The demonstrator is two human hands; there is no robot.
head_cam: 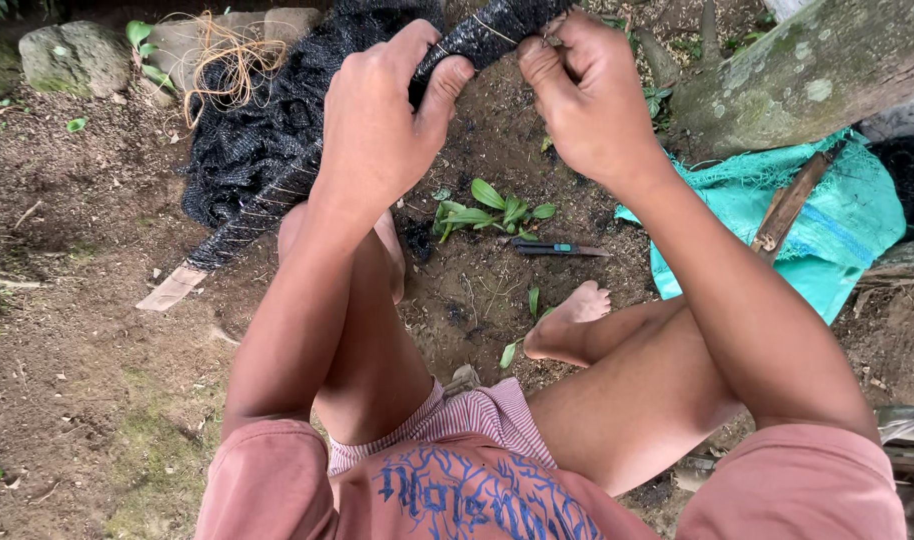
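Both hands are working at the top of the view, over bare soil. The left hand (382,120) is pinching a fold of black mesh netting (267,130) between thumb and fingers, and the right hand (587,95) is closing into a loose fist on the same strip, just beside it — a thin pale thread (492,28) is crossing the mesh between them. The netting is hanging down to the left, over the person's knee, toward a flat wooden stick (172,288). A small utility knife (557,248) is lying on the ground near a green seedling (492,208). A turquoise woven sack (837,235) is lying to the right — below a mossy trunk (807,75).
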